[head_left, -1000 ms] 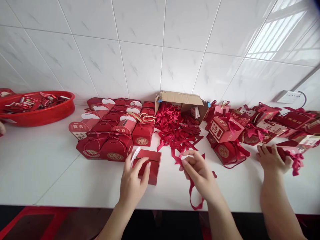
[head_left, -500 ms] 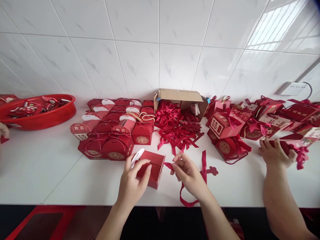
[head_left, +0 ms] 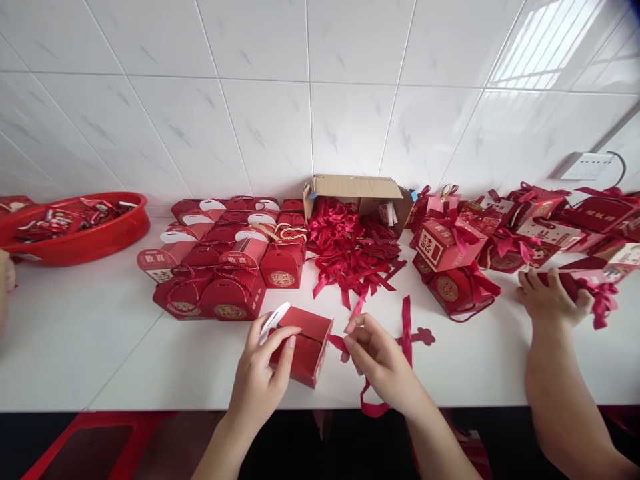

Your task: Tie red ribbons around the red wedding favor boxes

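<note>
A red gift box [head_left: 310, 347] rests near the front of the white table, its top flaps folded in and a white-backed flap standing at its left. My left hand [head_left: 267, 360] grips this box from the left, thumb and fingers on its top. Just right of the box, my right hand [head_left: 375, 350] pinches the end of a dark red ribbon [head_left: 339, 343] between thumb and fingers. The ribbon's length [head_left: 373, 403] loops below and behind that hand. A red flower-ended tag [head_left: 425, 336] lies to the right, partly under a strip of ribbon [head_left: 407, 323].
Rows of red boxes [head_left: 235, 293] stand at left, near a red basin [head_left: 115, 237] of small packets. A cardboard box [head_left: 357, 185] spills ribbons [head_left: 345, 253]. Beribboned boxes [head_left: 450, 247] are piled right. Another person's hand [head_left: 553, 300] holds a box there; a further hand [head_left: 6, 280] shows far left.
My left hand has tilted the box slightly, its right side shifting a little toward me. My right hand keeps its pinch on the ribbon. The view has shifted slightly.
</note>
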`<action>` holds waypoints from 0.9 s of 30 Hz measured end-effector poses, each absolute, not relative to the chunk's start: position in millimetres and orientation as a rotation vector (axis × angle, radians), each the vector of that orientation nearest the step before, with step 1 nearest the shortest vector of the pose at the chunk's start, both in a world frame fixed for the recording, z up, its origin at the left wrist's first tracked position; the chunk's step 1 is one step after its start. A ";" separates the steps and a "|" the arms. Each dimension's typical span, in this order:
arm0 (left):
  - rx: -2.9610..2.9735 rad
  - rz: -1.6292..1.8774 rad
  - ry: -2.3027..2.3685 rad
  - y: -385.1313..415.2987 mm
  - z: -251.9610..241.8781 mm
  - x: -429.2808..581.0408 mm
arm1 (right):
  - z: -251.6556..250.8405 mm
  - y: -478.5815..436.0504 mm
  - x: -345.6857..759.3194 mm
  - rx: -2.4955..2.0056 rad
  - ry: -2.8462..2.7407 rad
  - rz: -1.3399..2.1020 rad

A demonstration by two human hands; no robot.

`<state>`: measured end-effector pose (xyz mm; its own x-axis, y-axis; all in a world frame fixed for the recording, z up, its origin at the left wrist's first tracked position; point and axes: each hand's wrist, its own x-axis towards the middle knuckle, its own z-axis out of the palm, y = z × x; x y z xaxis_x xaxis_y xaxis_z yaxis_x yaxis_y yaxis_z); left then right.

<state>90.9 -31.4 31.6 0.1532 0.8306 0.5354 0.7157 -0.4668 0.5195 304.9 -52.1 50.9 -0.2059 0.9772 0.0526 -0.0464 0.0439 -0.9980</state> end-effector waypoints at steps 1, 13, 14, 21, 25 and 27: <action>2.284 1.209 1.541 -31.5 31.4 91.2 | 50.6 -52.8 304.2 -1.033 -1.358 1.346; 2.410 1.211 1.597 -28.2 26.0 92.8 | 48.1 -37.1 294.1 -0.947 -1.452 1.447; 2.415 1.208 1.595 -28.5 25.8 92.5 | 47.9 -34.8 294.8 -0.919 -1.445 1.499; 2.441 1.214 1.544 -30.8 25.3 92.6 | 59.3 -17.3 304.3 -0.779 -1.585 1.717; 2.445 1.212 1.532 -31.3 25.9 93.8 | 70.9 -8.7 308.9 -0.725 -1.687 1.821; 2.435 1.217 1.533 -31.2 25.7 94.3 | 75.7 -6.4 311.3 -0.713 -1.684 1.865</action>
